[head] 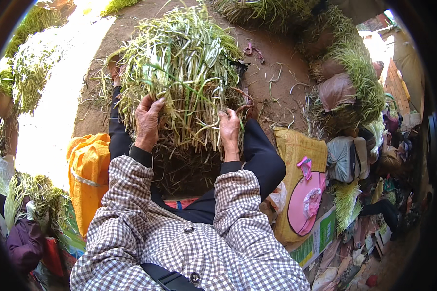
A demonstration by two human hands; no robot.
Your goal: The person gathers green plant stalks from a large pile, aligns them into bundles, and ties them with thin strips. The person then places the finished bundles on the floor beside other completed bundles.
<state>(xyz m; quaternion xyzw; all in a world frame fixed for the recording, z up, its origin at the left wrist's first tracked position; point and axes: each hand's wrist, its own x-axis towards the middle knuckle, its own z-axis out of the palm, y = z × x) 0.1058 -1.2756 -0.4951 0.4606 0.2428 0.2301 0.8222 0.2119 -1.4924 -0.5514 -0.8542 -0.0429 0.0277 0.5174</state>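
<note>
Between my legs rests a thick heap of green leafy stalks (pixel 189 80), the pale stem ends pointing toward me. My left hand (pixel 148 122) is at the near left side of the heap, thumb and fingers pinched on some of the leaves. On the right, my right hand (pixel 230 131) has thumb and forefinger closed on a thin pale stalk (pixel 221 92) at the heap's edge. The fingertips of both hands are partly lost among the stalks. Loose dry stems (pixel 189 163) hang and lie beneath the heap, in shadow.
An orange sack (pixel 89 178) stands by my left leg. At my right lie a yellow woven sack (pixel 287 149) and a round pink hat (pixel 300 207). More bundled greens (pixel 360 72) stand at far right. Other people, one in a purple sleeve (pixel 25 240), sit at both sides.
</note>
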